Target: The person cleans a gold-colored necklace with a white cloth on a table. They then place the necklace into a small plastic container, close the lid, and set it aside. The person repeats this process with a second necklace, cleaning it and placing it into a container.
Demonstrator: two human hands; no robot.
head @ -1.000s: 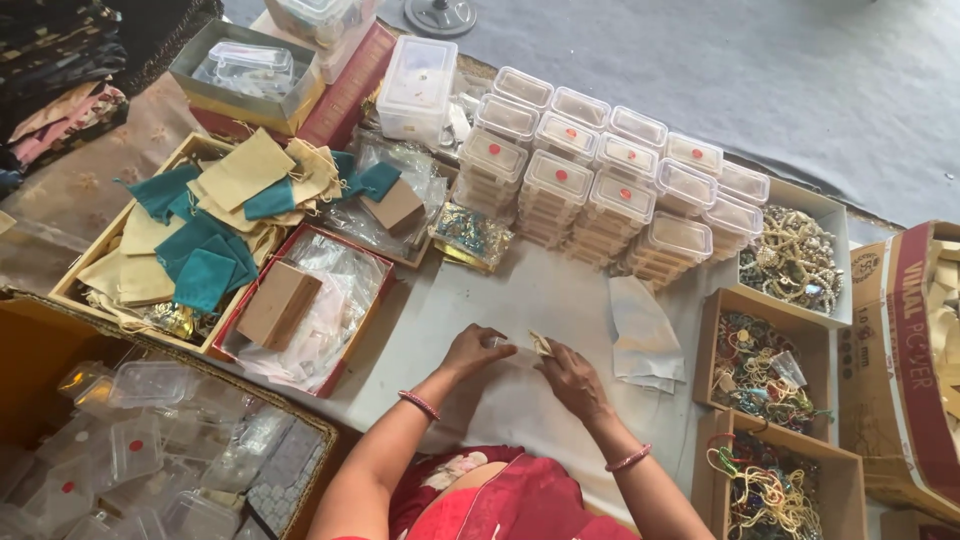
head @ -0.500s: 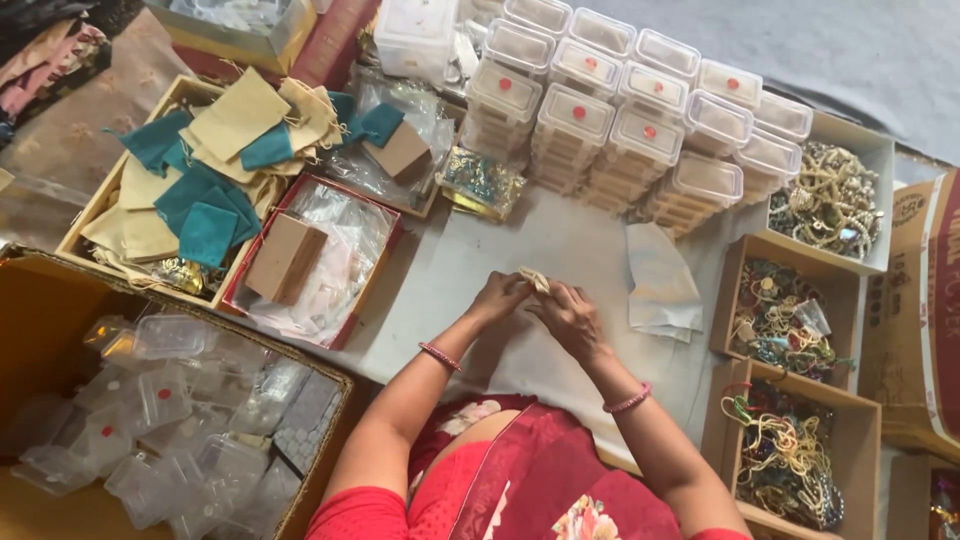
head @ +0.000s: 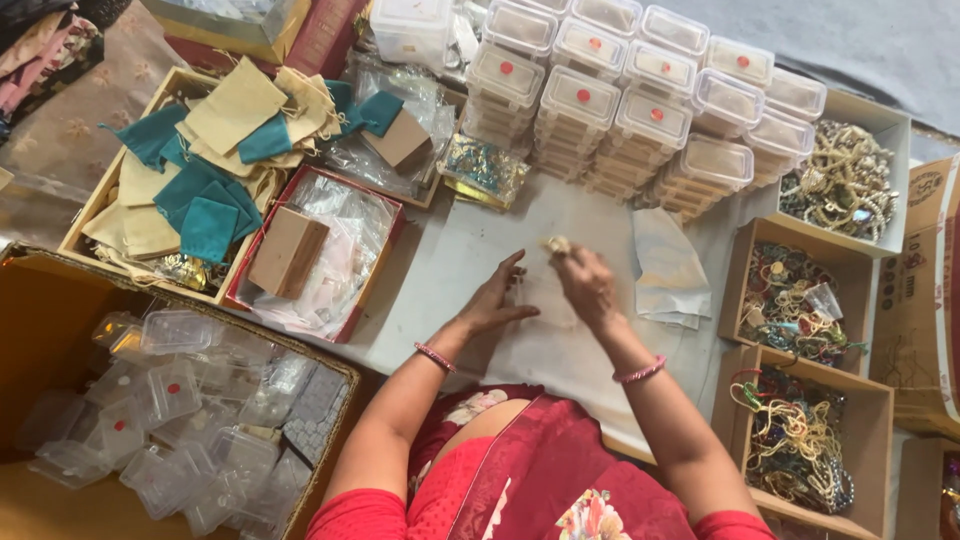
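Head view: the right hand pinches a small pale crumpled cloth pouch in its fingers above the white-covered tabletop. Just beside it, the left hand rests there, fingers loosely spread, holding nothing.

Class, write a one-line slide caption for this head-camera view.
Right hand lifts a small pale item over a white sheet, left hand open beside it, among stacked clear boxes.
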